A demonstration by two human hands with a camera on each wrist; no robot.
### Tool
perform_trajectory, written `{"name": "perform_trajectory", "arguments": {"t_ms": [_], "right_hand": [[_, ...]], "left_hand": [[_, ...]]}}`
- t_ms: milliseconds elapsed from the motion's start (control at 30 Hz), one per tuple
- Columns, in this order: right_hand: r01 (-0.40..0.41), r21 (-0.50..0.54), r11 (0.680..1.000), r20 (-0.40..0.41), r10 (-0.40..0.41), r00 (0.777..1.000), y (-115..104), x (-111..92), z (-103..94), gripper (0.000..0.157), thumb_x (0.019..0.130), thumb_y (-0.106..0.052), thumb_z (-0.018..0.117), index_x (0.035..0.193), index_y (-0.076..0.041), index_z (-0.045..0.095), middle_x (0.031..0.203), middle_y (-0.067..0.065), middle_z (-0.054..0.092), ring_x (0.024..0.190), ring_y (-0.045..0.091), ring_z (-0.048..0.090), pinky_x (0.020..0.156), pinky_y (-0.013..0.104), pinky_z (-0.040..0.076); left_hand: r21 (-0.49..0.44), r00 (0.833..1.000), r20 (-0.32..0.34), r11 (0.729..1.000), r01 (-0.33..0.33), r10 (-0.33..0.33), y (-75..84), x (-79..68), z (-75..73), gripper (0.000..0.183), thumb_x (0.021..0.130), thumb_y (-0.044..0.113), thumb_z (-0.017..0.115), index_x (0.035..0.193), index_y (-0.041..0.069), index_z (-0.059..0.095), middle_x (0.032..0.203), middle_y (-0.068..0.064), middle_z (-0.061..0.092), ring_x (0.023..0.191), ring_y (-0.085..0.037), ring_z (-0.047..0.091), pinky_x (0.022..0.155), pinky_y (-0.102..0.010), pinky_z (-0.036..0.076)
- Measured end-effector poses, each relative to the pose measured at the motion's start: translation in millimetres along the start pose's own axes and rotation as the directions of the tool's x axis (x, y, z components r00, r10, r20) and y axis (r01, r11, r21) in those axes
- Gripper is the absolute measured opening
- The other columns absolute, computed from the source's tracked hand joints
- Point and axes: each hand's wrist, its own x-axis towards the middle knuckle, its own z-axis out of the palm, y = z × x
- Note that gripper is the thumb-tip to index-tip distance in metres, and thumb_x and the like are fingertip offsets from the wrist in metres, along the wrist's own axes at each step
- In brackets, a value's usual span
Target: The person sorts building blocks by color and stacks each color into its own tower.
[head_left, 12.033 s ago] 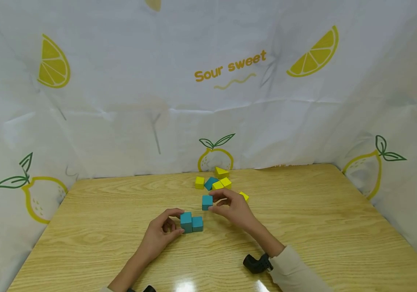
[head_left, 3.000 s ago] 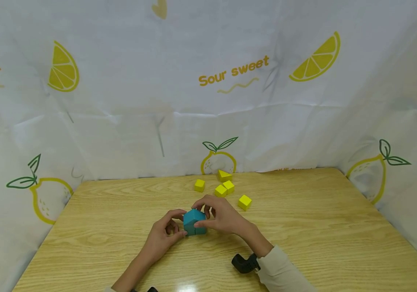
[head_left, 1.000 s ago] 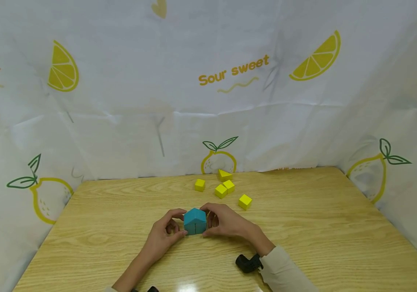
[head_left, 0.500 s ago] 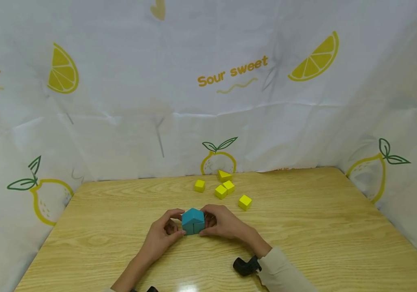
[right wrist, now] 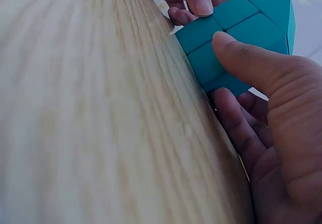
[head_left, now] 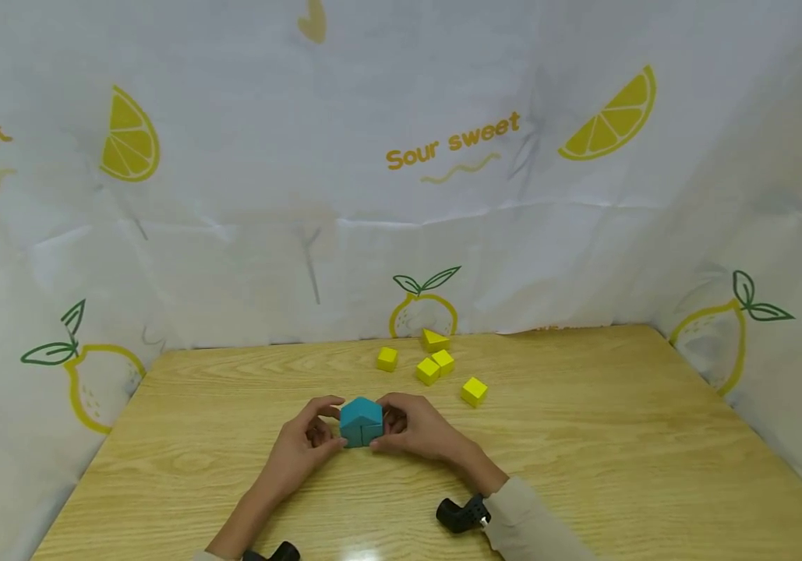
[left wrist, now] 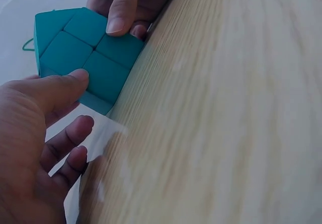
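Observation:
Several blue building blocks (head_left: 361, 414) stand together on the table in a small house shape with a pointed top. Thin seams between the blocks (left wrist: 65, 53) show in the left wrist view. My left hand (head_left: 297, 452) grips the left side of the blocks, its thumb on the near face and its index finger toward the back. From the right side my right hand (head_left: 423, 430) holds them too, thumb (right wrist: 246, 63) pressed on a lower block. Both hands' other fingers bend loosely below or behind. The far face of the blocks is hidden.
Behind the hands lie several yellow cubes, among them a lone cube (head_left: 386, 359) and another cube (head_left: 474, 392) nearer the right hand. A yellow triangular block (head_left: 436, 340) sits by the back edge of the wooden table (head_left: 618, 436). A printed white cloth (head_left: 267, 171) hangs around it.
Earlier the blue blocks stood apart, one cube in my right hand. They are now joined under the pointed block. In the last half second both hands have shifted them slightly left.

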Motion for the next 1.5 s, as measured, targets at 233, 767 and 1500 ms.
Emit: {"name": "perform_trajectory", "arguments": {"t_ms": [233,767,1500], "right_hand": [[0.011,0.002,1.0,-0.016,-0.011,1.0,0,5,5.5,0.027,0.082,-0.023,0.078,0.103,-0.019,0.061,0.082,-0.003,0.061,0.069,0.009,0.059,0.062,0.026,0.051],[-0.075,0.085,0.994,-0.037,0.079,0.996,-9,27,25.2,0.025,0.082,-0.018,0.078,0.098,-0.014,0.06,0.075,0.001,0.06,0.066,0.011,0.058,0.061,0.024,0.047],[-0.045,0.025,0.999,-0.104,0.047,0.993,-8,38,35.7,0.043,0.082,-0.024,0.078,0.118,-0.013,0.059,0.094,0.0,0.061,0.076,0.008,0.058,0.069,0.025,0.049]], "left_hand": [[0.029,1.0,0.002,0.999,-0.028,0.028,-4.0,0.4,-6.3,0.056,0.081,0.003,0.076,0.13,0.016,0.054,0.105,0.001,0.061,0.067,-0.013,0.055,0.057,-0.027,0.046],[0.046,0.999,-0.014,0.998,0.052,-0.052,-13.1,-4.7,-29.8,0.058,0.083,0.008,0.075,0.135,0.016,0.051,0.11,0.002,0.06,0.073,-0.015,0.056,0.064,-0.029,0.046],[0.022,0.998,-0.012,0.997,0.068,-0.068,-19.3,-1.9,-43.0,0.06,0.083,0.007,0.075,0.136,0.016,0.049,0.114,-0.004,0.058,0.076,-0.016,0.058,0.063,-0.029,0.046]]}}
